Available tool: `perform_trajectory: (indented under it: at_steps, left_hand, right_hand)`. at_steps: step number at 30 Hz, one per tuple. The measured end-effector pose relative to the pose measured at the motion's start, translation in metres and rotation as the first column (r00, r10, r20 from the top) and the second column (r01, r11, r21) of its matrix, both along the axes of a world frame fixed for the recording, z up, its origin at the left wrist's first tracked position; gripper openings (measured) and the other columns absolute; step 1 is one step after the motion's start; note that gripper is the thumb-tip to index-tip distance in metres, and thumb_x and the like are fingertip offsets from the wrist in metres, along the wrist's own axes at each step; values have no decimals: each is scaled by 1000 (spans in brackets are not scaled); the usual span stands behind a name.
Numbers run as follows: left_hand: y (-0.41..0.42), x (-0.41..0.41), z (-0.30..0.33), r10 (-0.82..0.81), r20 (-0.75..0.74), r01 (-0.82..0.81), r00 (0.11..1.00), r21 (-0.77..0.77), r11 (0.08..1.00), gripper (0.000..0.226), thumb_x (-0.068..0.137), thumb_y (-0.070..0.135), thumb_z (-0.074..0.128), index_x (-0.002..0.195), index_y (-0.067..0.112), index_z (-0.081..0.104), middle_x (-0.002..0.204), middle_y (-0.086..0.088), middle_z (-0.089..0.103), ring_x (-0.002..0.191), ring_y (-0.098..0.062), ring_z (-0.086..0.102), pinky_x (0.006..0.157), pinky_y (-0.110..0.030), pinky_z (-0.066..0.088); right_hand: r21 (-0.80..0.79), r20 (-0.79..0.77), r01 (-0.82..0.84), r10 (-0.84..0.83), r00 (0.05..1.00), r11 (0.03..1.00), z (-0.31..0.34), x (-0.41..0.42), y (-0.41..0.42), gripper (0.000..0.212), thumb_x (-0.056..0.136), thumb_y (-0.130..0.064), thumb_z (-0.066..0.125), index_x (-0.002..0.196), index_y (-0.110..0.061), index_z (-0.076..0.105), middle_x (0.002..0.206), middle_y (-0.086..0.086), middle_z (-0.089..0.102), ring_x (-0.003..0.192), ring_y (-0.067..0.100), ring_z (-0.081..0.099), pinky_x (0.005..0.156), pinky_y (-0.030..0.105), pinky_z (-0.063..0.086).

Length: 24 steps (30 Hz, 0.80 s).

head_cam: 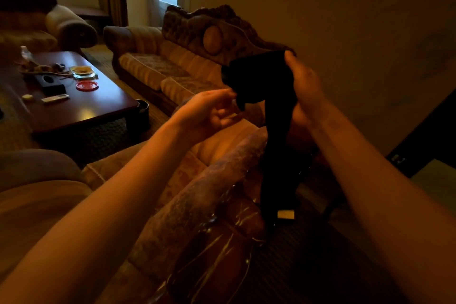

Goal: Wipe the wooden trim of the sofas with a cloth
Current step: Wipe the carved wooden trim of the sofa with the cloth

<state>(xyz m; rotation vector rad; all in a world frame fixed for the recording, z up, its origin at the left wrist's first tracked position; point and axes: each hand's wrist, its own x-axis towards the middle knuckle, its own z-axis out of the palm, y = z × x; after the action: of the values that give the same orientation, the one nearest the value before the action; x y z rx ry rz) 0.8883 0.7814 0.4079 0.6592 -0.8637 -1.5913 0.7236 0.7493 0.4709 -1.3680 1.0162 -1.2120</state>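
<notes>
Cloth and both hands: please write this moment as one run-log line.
right hand: grips black cloth, raised | left hand: fingertips at cloth's lower edge | wooden trim: cloth not wiping it yet

The right hand (304, 86) grips a dark cloth (269, 96) hanging above the sofa's wooden trim (229, 237); the left hand (209, 111) touches its edge
</notes>
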Motion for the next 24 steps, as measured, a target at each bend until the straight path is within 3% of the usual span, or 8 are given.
perform_trajectory:
  at_steps: [4,8,12,15,17,19,22,24]
  left_hand:
    - [-4,15,2,113,212,-100,971,-72,992,14,94,13,51,103,14,62,85,-2,65,91,-16,60,83,-32,53]
    - [4,-3,-4,-55,450,98,891,-71,993,29,92,35,53,115,19,62,124,-7,62,120,-18,55,103,-33,43]
    - [14,-6,9,-72,278,125,958,-179,976,26,93,20,53,115,8,60,102,-5,70,96,-17,67,82,-26,55]
    - [17,12,16,130,393,-48,910,-213,976,20,88,20,64,106,11,64,92,-4,72,84,-15,70,70,-22,55]
    - [14,24,10,270,495,-139,826,-285,948,15,83,22,70,96,16,66,89,-1,72,82,-14,70,70,-24,56]
    - [9,28,2,407,561,-209,721,-384,900,13,80,26,73,89,20,66,96,3,67,87,-11,67,74,-25,55]
    - [-11,21,-10,499,587,-258,637,-447,857,28,81,34,72,97,12,65,116,-4,54,101,-16,60,83,-30,53]
    - [-24,5,-22,431,564,-206,705,-418,885,24,87,28,67,102,10,61,108,-6,61,96,-16,63,79,-29,52]
  right_hand:
    - [-93,-11,-6,5,1000,996,21,2,-3,33,98,-38,42,99,-13,64,87,2,67,75,16,66,64,29,49]
    - [-52,102,-57,62,993,997,31,29,10,37,99,-33,41,117,-4,57,109,14,65,97,25,66,78,35,57]
    - [-53,123,-48,55,991,997,36,45,14,26,100,-23,40,90,-8,59,90,11,65,83,24,67,74,35,58]
    - [-170,-173,159,-189,967,972,30,31,-4,28,96,-20,49,69,-14,52,69,3,56,64,14,59,62,33,52]
    - [-258,-495,145,-260,829,955,12,12,-13,40,93,-30,53,57,-15,44,57,0,43,48,11,46,51,30,37]
    - [-297,-709,125,-306,636,947,-12,-8,-22,49,85,-55,50,60,-14,55,63,3,57,63,23,58,64,38,46]
    - [-434,-811,195,-475,341,880,-36,-32,-27,49,86,-63,38,93,-22,64,101,7,66,102,31,57,95,49,38]
    - [-548,-810,167,-570,136,819,-47,-44,-29,48,94,-53,35,120,-17,56,120,8,59,118,29,48,103,50,29]
